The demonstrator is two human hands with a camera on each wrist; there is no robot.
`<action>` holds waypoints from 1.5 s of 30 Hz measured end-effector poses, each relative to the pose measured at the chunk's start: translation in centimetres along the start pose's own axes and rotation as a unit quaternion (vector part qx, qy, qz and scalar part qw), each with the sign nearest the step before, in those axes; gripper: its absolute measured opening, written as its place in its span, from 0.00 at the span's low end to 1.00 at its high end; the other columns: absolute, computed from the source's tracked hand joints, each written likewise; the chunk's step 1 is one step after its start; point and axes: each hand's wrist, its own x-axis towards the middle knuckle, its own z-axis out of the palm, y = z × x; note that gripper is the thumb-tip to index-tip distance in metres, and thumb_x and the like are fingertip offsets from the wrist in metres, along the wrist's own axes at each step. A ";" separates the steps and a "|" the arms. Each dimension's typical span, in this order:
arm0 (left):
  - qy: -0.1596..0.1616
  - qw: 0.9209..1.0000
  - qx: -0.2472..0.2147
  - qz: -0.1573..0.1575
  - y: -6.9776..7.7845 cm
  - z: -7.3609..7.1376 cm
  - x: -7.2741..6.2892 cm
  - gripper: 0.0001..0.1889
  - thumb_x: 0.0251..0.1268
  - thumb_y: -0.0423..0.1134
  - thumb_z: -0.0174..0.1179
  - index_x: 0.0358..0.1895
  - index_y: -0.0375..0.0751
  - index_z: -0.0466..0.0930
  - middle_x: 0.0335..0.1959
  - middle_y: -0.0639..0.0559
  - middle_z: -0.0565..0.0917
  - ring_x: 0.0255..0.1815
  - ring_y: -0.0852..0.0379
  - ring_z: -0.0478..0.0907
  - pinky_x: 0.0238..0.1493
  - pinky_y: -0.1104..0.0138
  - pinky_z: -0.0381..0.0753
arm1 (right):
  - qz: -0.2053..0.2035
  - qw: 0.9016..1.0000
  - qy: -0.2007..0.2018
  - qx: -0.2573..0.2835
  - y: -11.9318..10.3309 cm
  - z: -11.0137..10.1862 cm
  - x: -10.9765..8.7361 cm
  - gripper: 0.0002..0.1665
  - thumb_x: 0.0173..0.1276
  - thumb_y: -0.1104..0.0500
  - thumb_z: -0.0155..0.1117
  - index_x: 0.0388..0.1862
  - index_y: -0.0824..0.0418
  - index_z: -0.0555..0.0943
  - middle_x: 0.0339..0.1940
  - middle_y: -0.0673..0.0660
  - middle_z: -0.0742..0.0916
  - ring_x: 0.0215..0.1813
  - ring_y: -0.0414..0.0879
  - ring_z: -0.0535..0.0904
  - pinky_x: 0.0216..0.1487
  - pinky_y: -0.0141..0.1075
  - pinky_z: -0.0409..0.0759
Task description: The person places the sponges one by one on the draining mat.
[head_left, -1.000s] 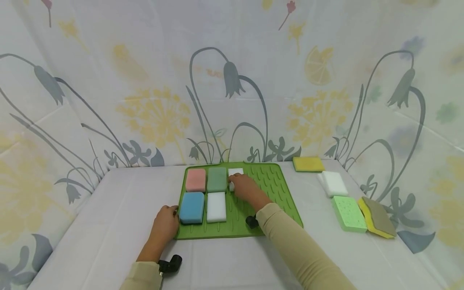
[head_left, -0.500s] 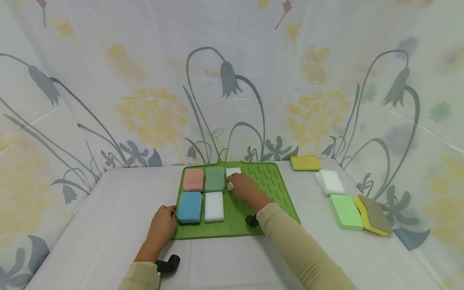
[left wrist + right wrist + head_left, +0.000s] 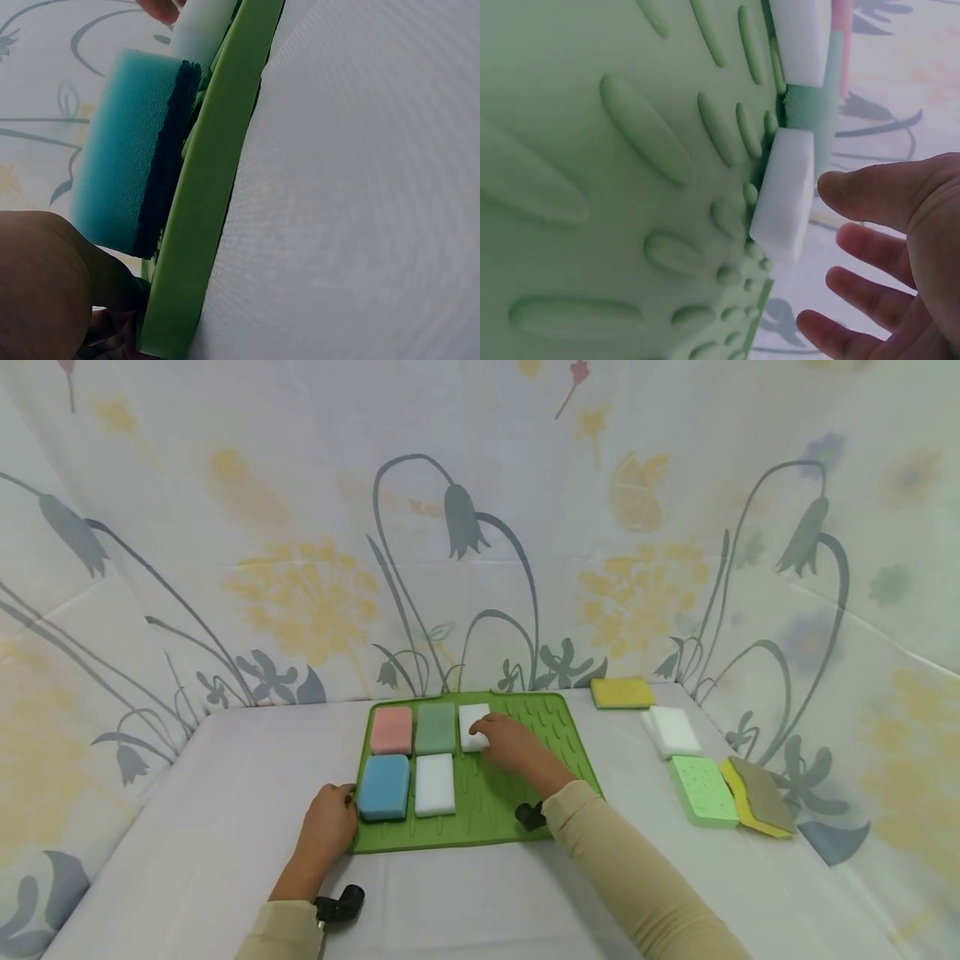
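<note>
A green ridged silicone mat (image 3: pixel 487 827) bears two rows of sponges. At its left edge my left hand (image 3: pixel 327 822) grips the rim, thumb (image 3: pixel 116 277) beside the blue sponge (image 3: pixel 384 787). That sponge shows a dark scouring layer underneath in the left wrist view. My right hand (image 3: pixel 517 752) is just over the back-row white sponge (image 3: pixel 472 718); in the right wrist view its fingers (image 3: pixel 870 244) are loosely spread, apart from the white sponge (image 3: pixel 786 187). A pink sponge (image 3: pixel 392 731) and a dark green sponge (image 3: pixel 436 729) fill out the back row. Another white sponge (image 3: pixel 435 785) lies beside the blue one.
On the table's right are a yellow sponge (image 3: pixel 622 692), overlapping white sponges (image 3: pixel 675 731), a light green sponge (image 3: pixel 703 791) and a yellow sponge with a grey-brown scouring side (image 3: pixel 761 797). A flowered sheet (image 3: pixel 480 527) hangs behind the table.
My right hand has let go of the back-row white sponge and drawn slightly away to the right. More of that sponge shows. The left hand stays at the mat's edge.
</note>
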 end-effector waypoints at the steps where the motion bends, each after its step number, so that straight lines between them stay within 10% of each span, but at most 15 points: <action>1: 0.000 1.000 0.000 -0.001 -0.1 0.0 0.0 0.19 0.69 0.30 0.47 0.59 0.22 0.73 0.49 0.28 0.77 0.52 0.35 0.76 0.49 0.47 0.78 | -0.002 1.000 0.003 0.003 0.0 -0.1 -0.1 0.22 0.70 0.63 0.58 0.62 0.56 0.76 0.67 0.58 0.75 0.69 0.55 0.71 0.64 0.47 0.74; 45: 0.014 1.000 0.004 0.001 0.0 0.0 -0.1 0.18 0.69 0.30 0.48 0.57 0.22 0.74 0.47 0.30 0.78 0.50 0.37 0.77 0.49 0.48 0.78 | 0.005 0.994 0.098 -0.057 8.3 -3.1 -7.8 0.21 0.67 0.57 0.63 0.58 0.58 0.79 0.59 0.62 0.81 0.58 0.62 0.78 0.54 0.58 0.76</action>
